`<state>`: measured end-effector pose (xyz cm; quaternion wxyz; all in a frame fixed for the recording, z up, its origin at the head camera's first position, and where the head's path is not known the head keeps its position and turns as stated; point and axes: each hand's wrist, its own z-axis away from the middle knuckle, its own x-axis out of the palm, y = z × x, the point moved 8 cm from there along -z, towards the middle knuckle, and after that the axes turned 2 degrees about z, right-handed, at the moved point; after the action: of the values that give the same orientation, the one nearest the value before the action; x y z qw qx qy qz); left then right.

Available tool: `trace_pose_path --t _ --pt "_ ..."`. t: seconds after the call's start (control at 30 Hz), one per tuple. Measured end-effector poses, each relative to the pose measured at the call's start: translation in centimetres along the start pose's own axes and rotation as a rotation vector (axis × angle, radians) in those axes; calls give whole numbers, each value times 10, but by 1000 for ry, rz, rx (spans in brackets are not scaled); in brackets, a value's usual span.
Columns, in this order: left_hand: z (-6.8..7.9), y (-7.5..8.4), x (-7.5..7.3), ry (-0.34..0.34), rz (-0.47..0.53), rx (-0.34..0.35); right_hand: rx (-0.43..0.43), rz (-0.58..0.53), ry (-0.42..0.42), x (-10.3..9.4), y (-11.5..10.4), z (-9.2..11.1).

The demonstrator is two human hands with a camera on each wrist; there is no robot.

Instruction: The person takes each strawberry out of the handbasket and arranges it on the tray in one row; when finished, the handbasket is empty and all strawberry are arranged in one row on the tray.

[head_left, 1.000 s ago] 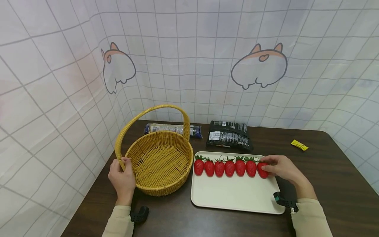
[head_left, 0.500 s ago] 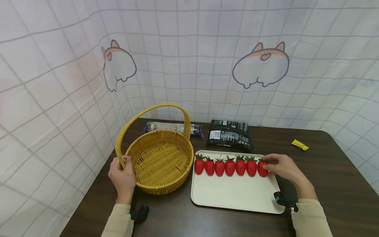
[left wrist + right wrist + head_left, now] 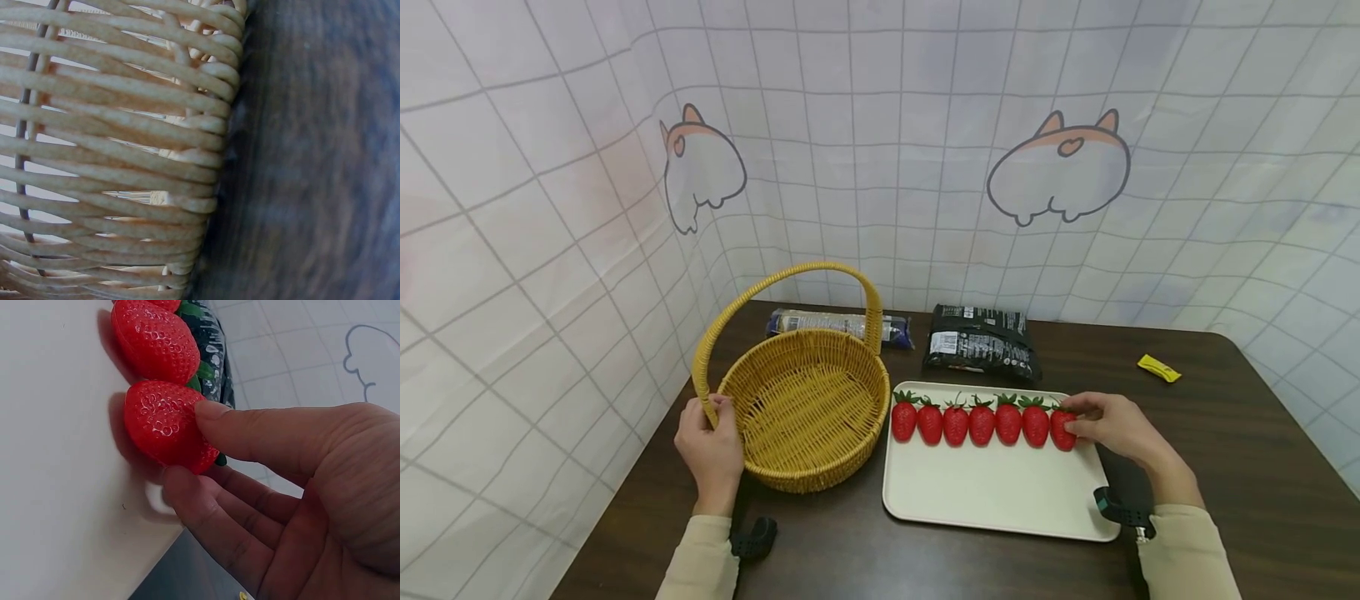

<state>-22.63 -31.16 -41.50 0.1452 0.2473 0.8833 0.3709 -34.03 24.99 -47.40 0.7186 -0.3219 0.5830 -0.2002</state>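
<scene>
At the left, a yellow wicker basket point(image 3: 808, 417) with a tall arched handle stands with nothing in it. My left hand point(image 3: 709, 450) grips the foot of that handle on the basket's near left side. In the left wrist view only the basket's woven wall point(image 3: 112, 144) shows, and the hand is out of frame. A cream tray point(image 3: 992, 492) holds several red strawberries point(image 3: 981, 425) lined up along its far edge, green leaves pointing away. My right hand point(image 3: 1108, 425) pinches the rightmost strawberry point(image 3: 165, 422) between thumb and fingers; it still lies at the tray's right end.
Behind the basket lies a long clear-and-blue packet point(image 3: 842, 325). A black printed bag point(image 3: 981, 342) sits behind the tray. Toward the back right is a small yellow wrapper point(image 3: 1159, 367). A grid-patterned curtain point(image 3: 925, 167) closes off the back and sides of the dark table point(image 3: 1247, 467).
The camera view has shifted very slightly. Both hands, the basket and the strawberries keep nearly the same places.
</scene>
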Motion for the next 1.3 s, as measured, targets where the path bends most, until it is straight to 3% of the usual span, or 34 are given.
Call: trace_pose_path --t 0.4,0.6,0.73,0.9,0.97,1.03,1.2,1.3 --pt "0 4 2 2 1 19 6 1 2 -8 1 0" --pt "0 4 2 7 -18 14 40 19 161 -28 5 7" --pt "-1 4 -2 -53 -44 -5 55 7 262 -39 0 14" --pt "-6 13 -9 -117 -49 -49 28 2 325 -43 -21 17" --pt "-14 28 -13 -98 -22 -27 -10 16 335 -46 -33 16" --pt "-24 53 -18 -44 21 30 -48 26 353 -50 -46 13" --pt "-53 145 -21 90 154 222 -160 73 401 -65 -85 3" --pt "-63 190 -4 53 211 345 -225 104 424 -75 -114 -4"
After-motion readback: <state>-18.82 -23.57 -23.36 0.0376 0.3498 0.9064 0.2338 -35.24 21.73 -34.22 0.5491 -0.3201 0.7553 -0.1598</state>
